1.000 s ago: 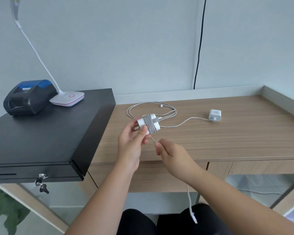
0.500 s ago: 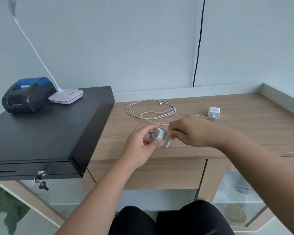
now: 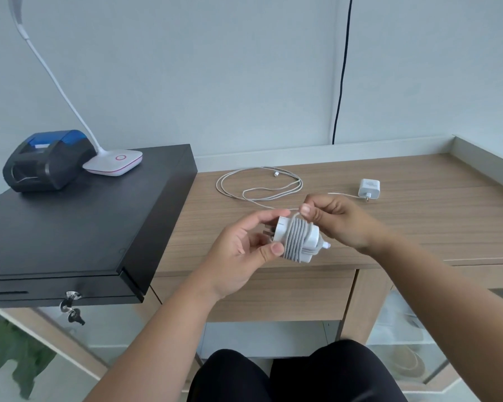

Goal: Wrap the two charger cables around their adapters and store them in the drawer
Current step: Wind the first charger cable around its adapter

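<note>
Left hand [image 3: 238,248]: my fingers are curled around one end of the first adapter [image 3: 298,237], thumb pressed on its lower corner, index finger stretched over its top edge; it is held in the air above the front of the surface [image 3: 418,221].
Right hand [image 3: 340,221]: my thumb and forefinger are pinched together on the last stretch of the wrapped cable [image 3: 295,240], right at the top of the adapter.
First adapter: a white block with rounded corners, tilted, its plug end turned toward my left palm.
Wrapped cable: pale grey, wound in close, neat turns side by side across the middle of the block, covering most of it; a short white connector tip sticks out at the right end.
Second adapter [image 3: 368,188]: a small white cube lying on the surface, well apart from my hands, toward the back right.
Second cable [image 3: 259,184]: thin and white, lying loose in a few wide loops on the surface behind my hands; one end runs to the second adapter, the free connector lies at the far side of the loops.
Drawer [image 3: 282,294]: wooden front under the surface, closed, just below my hands.
Cash box [image 3: 79,227]: black, on the left, keys hanging from its front lock, with a small printer [image 3: 45,161] and a white lamp base [image 3: 115,162] on top.
</note>
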